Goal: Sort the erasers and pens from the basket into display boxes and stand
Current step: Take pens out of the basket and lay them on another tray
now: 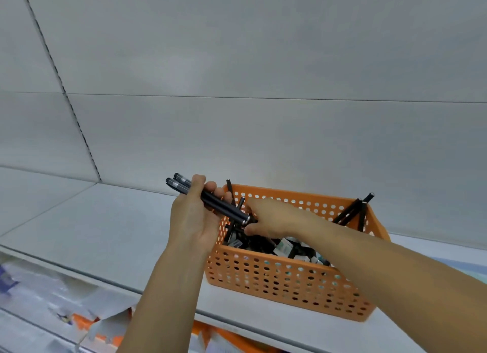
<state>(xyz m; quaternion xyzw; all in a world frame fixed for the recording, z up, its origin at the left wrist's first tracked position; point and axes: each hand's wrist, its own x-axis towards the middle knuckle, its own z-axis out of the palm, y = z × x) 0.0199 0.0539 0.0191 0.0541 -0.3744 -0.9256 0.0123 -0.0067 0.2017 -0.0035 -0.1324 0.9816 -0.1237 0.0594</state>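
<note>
- Shelf (105, 234): pale grey, with a grey back panel behind it; it carries the basket toward its front edge, right of centre
- Basket (290, 279): orange plastic, perforated walls, standing upright on the shelf; it holds a mixed pile of loose pens and erasers
- Lower level (52, 300): blurred packaged goods, white and orange, below the shelf's front edge; no writing legible
- Left hand (192, 215): raised just left of the basket's left wall, fingers curled round a bundle of dark pens (210, 201); the bundle lies tilted, capped ends up-left, the other ends over the basket
- Right hand (268, 218): reaching into the basket at its left end, fingers bent down among the loose pens; whether this grip has closed on anything cannot be told
- Loose pens (353, 210): several black ones lean against the far right corner
- Erasers (284, 247): small white-and-green packets on the basket floor; print too blurred to read
</note>
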